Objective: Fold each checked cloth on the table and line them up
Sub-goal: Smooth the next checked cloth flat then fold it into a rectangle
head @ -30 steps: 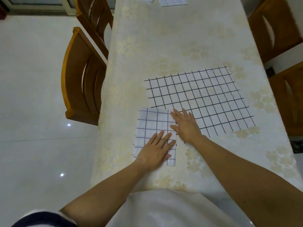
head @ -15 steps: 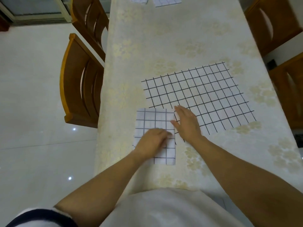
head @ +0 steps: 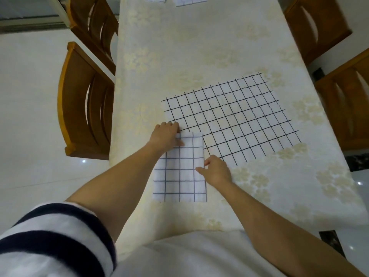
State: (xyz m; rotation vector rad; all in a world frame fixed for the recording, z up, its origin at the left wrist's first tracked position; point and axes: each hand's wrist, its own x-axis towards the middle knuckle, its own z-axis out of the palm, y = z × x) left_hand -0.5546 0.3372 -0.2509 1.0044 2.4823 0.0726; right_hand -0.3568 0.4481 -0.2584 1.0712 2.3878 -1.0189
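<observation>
1. The folded cloth [head: 179,172] was thin white fabric with a fine blue-grey check. It made a neat upright rectangle several layers thick and lay flat near the table's near edge, a little left of the middle.
2. The spread cloth [head: 229,116] was white with a bolder black grid, a single layer opened into a wide, skewed four-sided shape. Its lines wavered faintly where the fabric rippled. The far right corner of the folded cloth overlapped its near left part.
3. The left hand [head: 166,136] sat at the folded cloth's far left corner, fingers curled over the corner and thumb on top, gripping it.
4. The right hand [head: 216,169] was at the folded cloth's right edge, about halfway along. Its thumb and forefinger pinched that edge and the other fingers were tucked in.
5. The table [head: 179,56] was long and covered with a smooth cream sheet printed with pale gold flower clusters. The sheet had a slight sheen.
6. Two further checked cloths [head: 189,1] lay at the far end, cut off by the frame.
7. Amber varnished wooden chairs with curved back slats stood on the left [head: 85,104] and on the right [head: 347,108].
8. The floor [head: 30,116] was pale glossy tile with small light reflections.
9. A soft sleeve [head: 54,236] striped white and navy covered the left upper arm.
</observation>
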